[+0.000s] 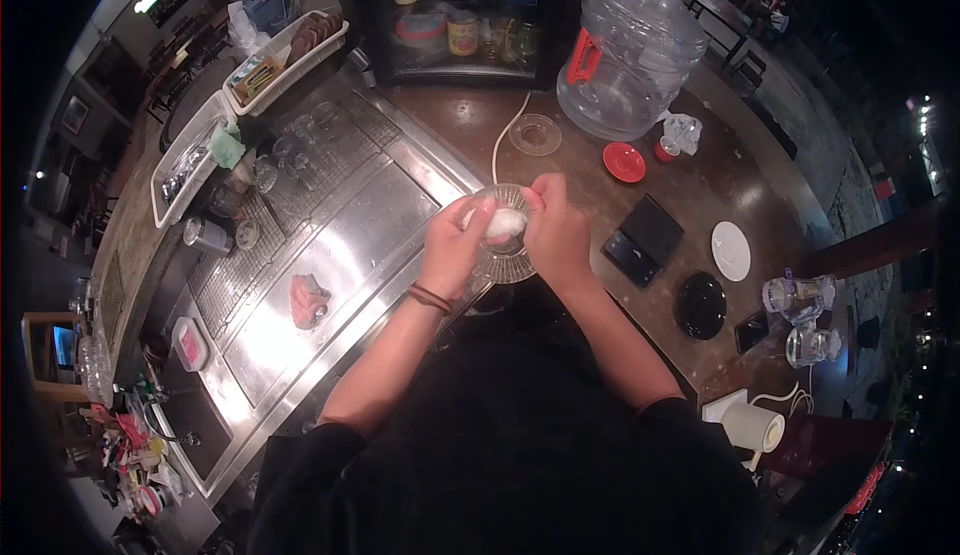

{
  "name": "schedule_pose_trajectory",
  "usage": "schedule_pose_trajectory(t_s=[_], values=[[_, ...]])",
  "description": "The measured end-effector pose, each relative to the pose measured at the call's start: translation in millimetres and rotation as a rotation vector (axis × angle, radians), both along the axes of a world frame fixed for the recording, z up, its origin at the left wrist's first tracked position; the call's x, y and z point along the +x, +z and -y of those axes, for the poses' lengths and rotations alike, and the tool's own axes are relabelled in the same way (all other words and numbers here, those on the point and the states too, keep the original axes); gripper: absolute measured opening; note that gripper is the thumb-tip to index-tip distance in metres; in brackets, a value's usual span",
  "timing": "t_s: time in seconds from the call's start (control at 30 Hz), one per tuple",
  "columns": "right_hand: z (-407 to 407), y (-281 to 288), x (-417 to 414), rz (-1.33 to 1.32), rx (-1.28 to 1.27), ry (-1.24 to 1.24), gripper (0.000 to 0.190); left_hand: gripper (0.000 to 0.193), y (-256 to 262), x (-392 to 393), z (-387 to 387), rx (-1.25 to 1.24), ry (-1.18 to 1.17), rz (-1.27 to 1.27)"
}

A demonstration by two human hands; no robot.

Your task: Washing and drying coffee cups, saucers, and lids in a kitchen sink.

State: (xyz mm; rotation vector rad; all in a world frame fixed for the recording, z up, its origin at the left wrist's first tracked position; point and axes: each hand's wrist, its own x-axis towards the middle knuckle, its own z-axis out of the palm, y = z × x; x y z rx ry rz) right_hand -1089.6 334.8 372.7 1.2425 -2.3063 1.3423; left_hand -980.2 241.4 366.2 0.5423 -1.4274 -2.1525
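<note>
A clear ribbed glass saucer (506, 268) is held up near the edge between the steel counter and the brown table. My left hand (454, 247) grips its left side, with the thumb over the glass and against a white wad (508, 223), perhaps cloth or tissue. My right hand (556, 232) pinches the saucer's right rim. Beyond my hands, a second glass saucer (535, 135) lies on the tabletop. A small red saucer (624, 162) sits to the right of it. Fingers under the glass are partly hidden.
A crumpled pinkish cloth (307, 301) lies on the steel counter (352, 247), near drinking glasses (289, 154) on a wire rack. Rightward are a black digital scale (643, 240), black plate (700, 305), white plate (730, 251) and glass pitchers (799, 298). A large water bottle (630, 60) stands behind.
</note>
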Motion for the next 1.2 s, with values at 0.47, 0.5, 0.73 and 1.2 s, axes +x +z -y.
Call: schedule_pose_trajectory(t_s=[0.47, 0.5, 0.73, 1.2], values=[[-36, 62, -2, -0.133, -0.047, 0.277, 0.016, 0.016, 42, 41, 49, -0.539, 0.174, 0.104], [-39, 70, 2, -0.099, -0.066, 0.33, 0.017, 0.013, 47, 47, 53, -0.532, 0.123, 0.181], [-61, 144, 33, 0.129, -0.01, 0.792, 0.016, 0.023, 35, 73, 47, -0.512, -0.017, 0.318], [-15, 115, 30, 0.073, 0.259, 0.729, 0.016, 0.028, 123, 76, 26, -0.937, 0.094, -0.069]])
